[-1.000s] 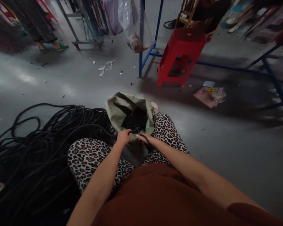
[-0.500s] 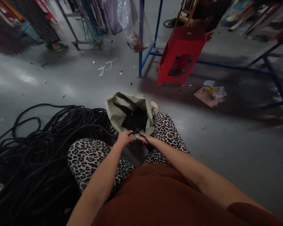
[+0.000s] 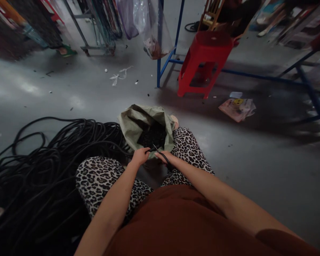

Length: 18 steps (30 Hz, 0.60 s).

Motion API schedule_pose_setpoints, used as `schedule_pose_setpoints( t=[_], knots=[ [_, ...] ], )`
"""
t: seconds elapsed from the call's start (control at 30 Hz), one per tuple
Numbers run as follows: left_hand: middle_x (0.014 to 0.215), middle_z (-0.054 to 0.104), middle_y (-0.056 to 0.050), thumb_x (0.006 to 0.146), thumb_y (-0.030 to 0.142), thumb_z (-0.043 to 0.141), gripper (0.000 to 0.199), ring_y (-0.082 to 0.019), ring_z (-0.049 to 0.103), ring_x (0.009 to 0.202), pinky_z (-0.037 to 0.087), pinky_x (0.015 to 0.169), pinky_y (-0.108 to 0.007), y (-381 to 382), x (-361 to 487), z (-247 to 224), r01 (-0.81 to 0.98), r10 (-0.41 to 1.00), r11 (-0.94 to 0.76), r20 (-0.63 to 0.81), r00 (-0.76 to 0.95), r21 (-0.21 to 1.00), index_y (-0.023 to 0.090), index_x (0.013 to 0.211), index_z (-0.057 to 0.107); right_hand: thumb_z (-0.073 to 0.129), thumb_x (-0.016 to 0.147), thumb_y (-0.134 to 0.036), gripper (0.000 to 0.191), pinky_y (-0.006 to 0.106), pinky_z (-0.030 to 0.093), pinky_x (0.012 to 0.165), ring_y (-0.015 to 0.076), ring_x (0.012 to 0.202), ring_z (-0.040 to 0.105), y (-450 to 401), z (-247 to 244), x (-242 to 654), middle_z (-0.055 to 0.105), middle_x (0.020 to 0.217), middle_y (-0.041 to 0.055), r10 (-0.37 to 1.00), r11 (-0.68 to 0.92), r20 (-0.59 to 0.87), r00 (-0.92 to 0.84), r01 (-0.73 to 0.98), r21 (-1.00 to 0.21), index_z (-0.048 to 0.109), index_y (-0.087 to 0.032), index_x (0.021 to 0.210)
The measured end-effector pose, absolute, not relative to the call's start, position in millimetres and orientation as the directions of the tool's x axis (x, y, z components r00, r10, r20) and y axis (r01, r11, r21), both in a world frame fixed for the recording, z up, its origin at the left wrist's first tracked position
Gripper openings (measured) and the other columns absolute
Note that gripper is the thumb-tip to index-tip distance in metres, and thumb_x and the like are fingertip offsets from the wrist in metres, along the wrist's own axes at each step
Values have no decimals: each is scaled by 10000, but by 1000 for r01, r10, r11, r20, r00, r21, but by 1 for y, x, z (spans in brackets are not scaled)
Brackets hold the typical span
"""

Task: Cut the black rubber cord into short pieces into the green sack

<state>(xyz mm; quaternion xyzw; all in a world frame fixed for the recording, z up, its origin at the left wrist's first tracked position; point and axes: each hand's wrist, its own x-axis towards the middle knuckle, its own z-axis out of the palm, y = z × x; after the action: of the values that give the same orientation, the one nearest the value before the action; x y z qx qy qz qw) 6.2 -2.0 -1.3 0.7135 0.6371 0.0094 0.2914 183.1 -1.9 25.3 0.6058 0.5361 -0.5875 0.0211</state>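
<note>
– Grip status?
– Left hand (image 3: 140, 155) closed around cord (image 3: 151, 149); right hand (image 3: 169, 155) wrapped on scissors (image 3: 167, 162), both at the near rim of the sack (image 3: 128, 131).
– Step?
– Apparently cutting. Next move likely calls for a firm squeeze, cord steady.

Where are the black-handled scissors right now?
In the head view, near the centre, the scissors are in the right hand at the near rim of the greenish sack, just right of the left hand.

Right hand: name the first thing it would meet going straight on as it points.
The right hand would probably meet the black cord held by the left hand; depth is unclear.
</note>
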Motion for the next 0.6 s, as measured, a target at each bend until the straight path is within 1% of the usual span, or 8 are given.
schedule_pose_setpoints(
  t=[0.13,0.23,0.37,0.47,0.6],
  knots=[
    [1140,629,-41,823,301,463,356,-173,560,1054,404,916,-259,-2,6,-3,903,908,-6,-375,184,429,204,1137,600,472,870,-413,350,184,370,371,85,332,429,-1,25,182,473,463,-20,638,-436,-740,-214,692,-576,646,-111,838],
    [1134,632,-41,826,308,464,353,-174,568,1038,406,907,-260,-3,4,-4,911,909,-1,-380,173,412,211,1140,594,499,856,-406,340,168,370,378,79,357,441,1,20,183,503,487,-11,660,-437,-727,-191,689,-578,660,-108,820],
    [1135,630,-49,828,282,457,344,-182,564,1049,397,917,-273,-4,0,-3,926,913,-16,-373,168,378,209,1134,596,473,862,-430,382,180,381,383,96,371,464,3,11,186,526,498,8,670,-398,-714,-202,715,-575,662,-107,785],
    [1135,630,-42,828,284,460,340,-177,558,1057,390,921,-267,-4,0,-1,934,902,3,-403,151,358,223,1133,597,469,860,-442,394,197,395,398,107,382,478,3,5,187,549,526,20,679,-369,-700,-219,723,-584,666,-110,784],
    [1125,636,-35,826,296,462,342,-178,563,1045,394,906,-264,-4,0,2,942,893,15,-429,138,334,240,1133,599,486,850,-438,375,206,403,410,116,401,492,2,4,186,577,567,31,670,-388,-711,-211,718,-578,670,-112,813]
  ],
)
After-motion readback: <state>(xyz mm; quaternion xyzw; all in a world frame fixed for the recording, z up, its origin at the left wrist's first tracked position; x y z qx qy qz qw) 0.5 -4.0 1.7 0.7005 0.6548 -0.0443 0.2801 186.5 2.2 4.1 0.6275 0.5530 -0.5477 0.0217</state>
